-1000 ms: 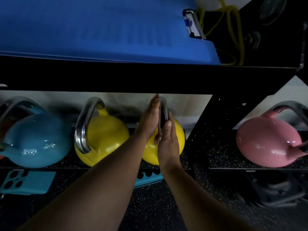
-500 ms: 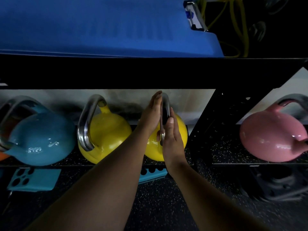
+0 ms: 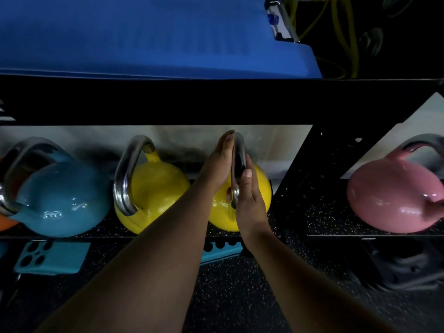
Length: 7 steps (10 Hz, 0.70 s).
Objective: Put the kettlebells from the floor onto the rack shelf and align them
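Note:
A yellow kettlebell (image 3: 262, 188) stands on the low rack shelf (image 3: 108, 233), its steel handle (image 3: 239, 146) turned edge-on to me. My left hand (image 3: 217, 167) lies flat against the handle's left side, fingers straight up. My right hand (image 3: 249, 205) presses the handle's lower right side, so the handle is clamped between both palms. To the left on the same shelf stand a second yellow kettlebell (image 3: 158, 188) and a blue kettlebell (image 3: 62, 198). A pink kettlebell (image 3: 389, 203) sits in the neighbouring bay on the right.
A black rack upright (image 3: 300, 179) separates the two bays. The upper shelf beam (image 3: 168, 102) hangs close above the handles, carrying a blue mat (image 3: 144, 32) and yellow bands (image 3: 350, 44). Teal blocks (image 3: 50, 258) lie on the speckled floor under the shelf. A dark object (image 3: 403, 267) sits under the right bay.
Both hands have stayed pressed on the right yellow kettlebell's handle. My view has shifted slightly, and the kettlebells have not visibly moved on the shelf.

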{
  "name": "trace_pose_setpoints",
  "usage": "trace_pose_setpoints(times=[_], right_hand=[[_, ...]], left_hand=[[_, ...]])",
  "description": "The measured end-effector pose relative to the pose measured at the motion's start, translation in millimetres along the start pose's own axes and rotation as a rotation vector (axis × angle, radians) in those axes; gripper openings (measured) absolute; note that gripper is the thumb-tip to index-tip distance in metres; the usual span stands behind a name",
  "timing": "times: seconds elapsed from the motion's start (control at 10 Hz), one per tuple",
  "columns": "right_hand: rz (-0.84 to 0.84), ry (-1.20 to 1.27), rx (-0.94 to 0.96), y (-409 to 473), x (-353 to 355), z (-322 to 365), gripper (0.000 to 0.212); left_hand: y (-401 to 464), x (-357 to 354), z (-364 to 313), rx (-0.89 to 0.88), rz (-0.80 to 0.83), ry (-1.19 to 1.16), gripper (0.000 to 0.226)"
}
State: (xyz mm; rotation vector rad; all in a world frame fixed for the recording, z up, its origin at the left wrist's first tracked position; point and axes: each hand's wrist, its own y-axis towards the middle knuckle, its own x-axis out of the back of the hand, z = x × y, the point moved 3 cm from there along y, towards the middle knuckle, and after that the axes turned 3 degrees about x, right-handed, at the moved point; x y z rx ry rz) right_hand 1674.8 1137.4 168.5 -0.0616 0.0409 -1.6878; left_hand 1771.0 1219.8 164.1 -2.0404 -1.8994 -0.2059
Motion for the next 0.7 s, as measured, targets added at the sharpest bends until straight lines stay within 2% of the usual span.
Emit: trace_pose_setpoints(times=[0.2, 0.3, 0.4, 0.5, 0.6, 0.7], right_hand=[[0.051, -0.032, 0.055, 7, -1, -6, 0.051], [0.075, -0.068, 0.022, 8, 3, -5, 0.05], [0.102, -0.221, 0.003, 11, 16, 11, 0.047], [0.106, -0.392, 0.012, 18, 28, 28, 0.042], [0.099, -0.632, 0.087, 25, 49, 58, 0.028], [0.089, -0.747, 0.163, 19, 60, 71, 0.026]], left_hand=[[1, 4, -3, -0.009, -0.004, 0.085, 0.051], [0, 7, -8, 0.015, -0.014, 0.19, 0.053], [-3, 21, -22, 0.003, -0.071, 0.406, 0.05], [-4, 30, -27, -0.074, -0.074, 0.434, 0.049], [-19, 38, -37, -0.186, -0.054, 0.516, 0.052], [-32, 37, -44, -0.216, -0.059, 0.607, 0.052]])
